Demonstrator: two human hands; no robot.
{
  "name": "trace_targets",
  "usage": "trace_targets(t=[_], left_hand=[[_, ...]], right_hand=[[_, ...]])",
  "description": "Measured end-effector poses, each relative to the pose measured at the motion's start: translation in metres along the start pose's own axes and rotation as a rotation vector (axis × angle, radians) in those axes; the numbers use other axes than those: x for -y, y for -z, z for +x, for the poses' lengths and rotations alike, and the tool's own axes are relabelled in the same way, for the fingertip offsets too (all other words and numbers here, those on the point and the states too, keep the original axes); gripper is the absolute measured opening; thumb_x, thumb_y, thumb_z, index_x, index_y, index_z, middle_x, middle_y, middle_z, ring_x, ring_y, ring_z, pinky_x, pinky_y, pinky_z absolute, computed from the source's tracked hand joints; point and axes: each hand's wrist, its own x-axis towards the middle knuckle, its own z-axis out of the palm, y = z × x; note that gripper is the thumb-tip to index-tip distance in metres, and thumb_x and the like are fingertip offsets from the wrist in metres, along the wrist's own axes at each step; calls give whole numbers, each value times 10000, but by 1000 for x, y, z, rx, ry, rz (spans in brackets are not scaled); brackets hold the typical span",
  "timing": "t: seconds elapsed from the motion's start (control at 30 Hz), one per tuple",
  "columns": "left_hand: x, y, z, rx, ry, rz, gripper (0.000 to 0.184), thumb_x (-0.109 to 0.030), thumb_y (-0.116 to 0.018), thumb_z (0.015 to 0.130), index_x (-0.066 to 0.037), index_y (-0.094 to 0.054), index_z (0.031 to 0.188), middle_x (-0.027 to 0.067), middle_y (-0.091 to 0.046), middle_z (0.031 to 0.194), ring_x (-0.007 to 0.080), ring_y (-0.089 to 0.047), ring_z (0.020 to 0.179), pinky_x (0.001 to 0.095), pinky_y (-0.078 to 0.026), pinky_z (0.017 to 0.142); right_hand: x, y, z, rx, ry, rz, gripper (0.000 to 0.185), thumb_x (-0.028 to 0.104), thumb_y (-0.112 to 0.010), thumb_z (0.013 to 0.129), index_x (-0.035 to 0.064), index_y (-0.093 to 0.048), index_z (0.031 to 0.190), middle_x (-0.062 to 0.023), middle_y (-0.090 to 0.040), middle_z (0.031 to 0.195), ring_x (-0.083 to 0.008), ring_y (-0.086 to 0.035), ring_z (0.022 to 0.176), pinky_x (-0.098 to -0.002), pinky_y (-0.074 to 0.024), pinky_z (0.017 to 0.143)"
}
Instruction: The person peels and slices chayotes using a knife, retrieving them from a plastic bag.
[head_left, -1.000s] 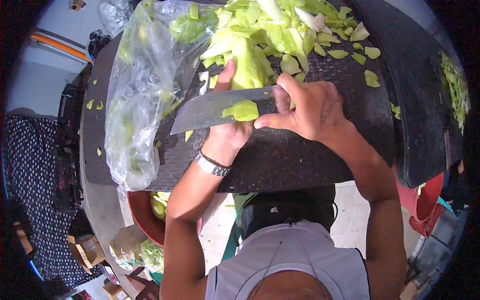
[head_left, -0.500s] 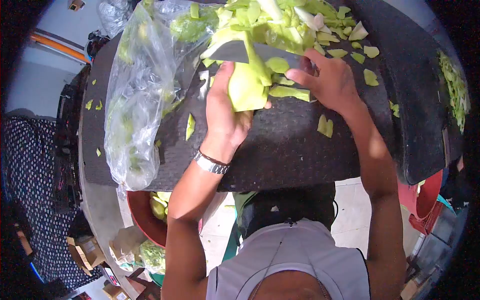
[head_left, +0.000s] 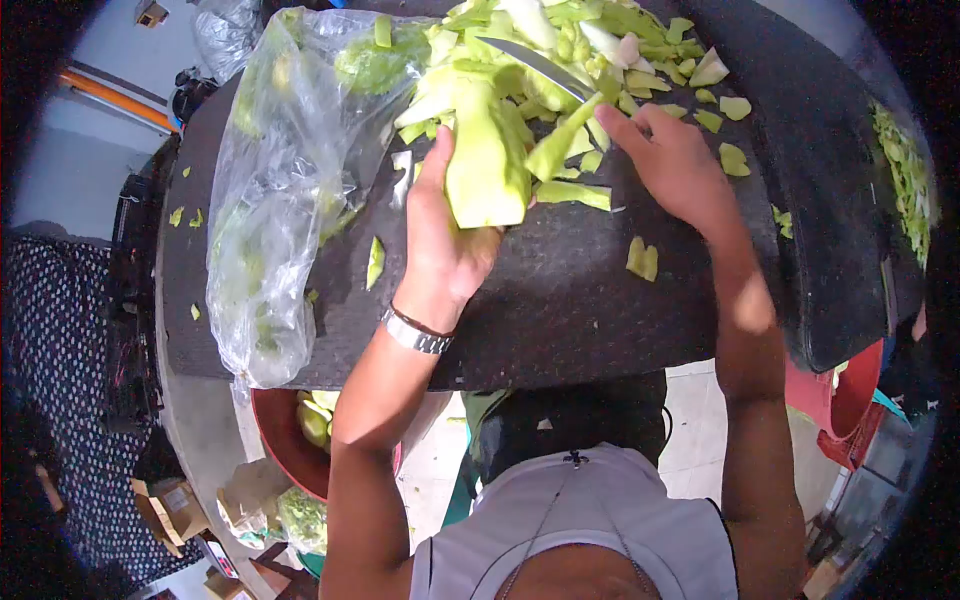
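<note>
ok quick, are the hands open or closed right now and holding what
Left hand: closed around a pale green vegetable.
Right hand: closed on a knife, blade out.

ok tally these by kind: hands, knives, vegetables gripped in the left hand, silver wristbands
Hands: 2 (left hand, right hand)
Knives: 1 (knife, in the right hand)
Gripped vegetables: 1 (pale green vegetable)
Silver wristbands: 1 (silver wristband, left wrist)
Total: 5

left: dotted dark cloth (head_left: 60,400) | lower left: cardboard box (head_left: 180,508) | upper left: orange bar (head_left: 118,101), crumpled plastic (head_left: 228,42)
</note>
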Motion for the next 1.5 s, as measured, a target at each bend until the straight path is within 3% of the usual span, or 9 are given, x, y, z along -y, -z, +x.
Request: trace_targets(t=[0.17,0.43,0.5,0.87,0.97,1.17,1.3,1.43,1.5], left_hand=[[-8,0,-2,24,-1,62,558,-519,-440,1060,-93,-532,1409,170,-660,1263,344,-664,1108,521,-563,914],[1,0,-1,0,-27,-13,666,-625,-568,972,-46,-561,1301,138,-674,1131,277,-682,994,432,-573,897],[2,5,-1,11,-12,-17,654,-619,-558,981,-49,-561,1303,137,-673,1131,277,-681,989,435,-571,899],[-2,-1,-2,105,-10,-106,613,-566,-520,1021,-46,-548,1344,166,-676,1179,275,-688,1045,427,-572,925],[-1,-1,-1,100,-5,-131,610,-561,-511,1027,-46,-544,1353,173,-672,1198,280,-689,1050,434,-579,913],[-5,-6,-8,79,-16,-129,627,-574,-464,1040,-46,-539,1369,175,-665,1216,299,-689,1047,424,-597,810],[-23,18,3,439,27,-226,659,-581,-473,1030,-48,-522,1414,187,-639,1310,311,-665,1134,455,-585,895],[-6,-8,-9,75,2,-148,654,-596,-469,1027,-61,-519,1400,160,-646,1282,325,-668,1074,473,-592,778],[-8,8,-6,233,-16,-137,631,-581,-417,1053,-28,-534,1332,179,-660,1214,308,-699,959,457,-603,679]], right_hand=[[13,-5,-15,96,31,174,742,697,-565,932,-33,-678,1000,-273,-701,875,-437,-705,923,-497,-532,828],[32,-44,-53,65,574,40,669,684,-705,832,67,-536,1030,-120,-692,691,-380,-722,651,-495,-578,615],[33,-41,-54,14,650,36,570,447,-834,817,33,-533,1066,-123,-681,720,-334,-720,638,-412,-555,560],[20,-29,-37,-61,724,26,555,466,-863,759,65,-551,981,-54,-656,691,-277,-702,627,-369,-548,573],[22,-34,-37,-43,683,28,633,652,-782,767,99,-528,940,-48,-673,646,-310,-712,599,-439,-569,550],[19,-26,-30,-41,750,65,498,411,-875,756,85,-551,946,-43,-646,682,-281,-680,598,-384,-529,560],[9,-22,-19,-67,636,-4,618,673,-760,776,100,-538,845,-56,-653,643,-321,-701,604,-457,-550,562],[18,-21,-22,-27,640,65,613,691,-722,805,99,-565,841,-83,-669,665,-342,-706,632,-467,-555,602],[11,-19,-15,-26,572,63,597,681,-710,823,99,-584,858,-93,-678,677,-346,-710,645,-467,-560,621]])
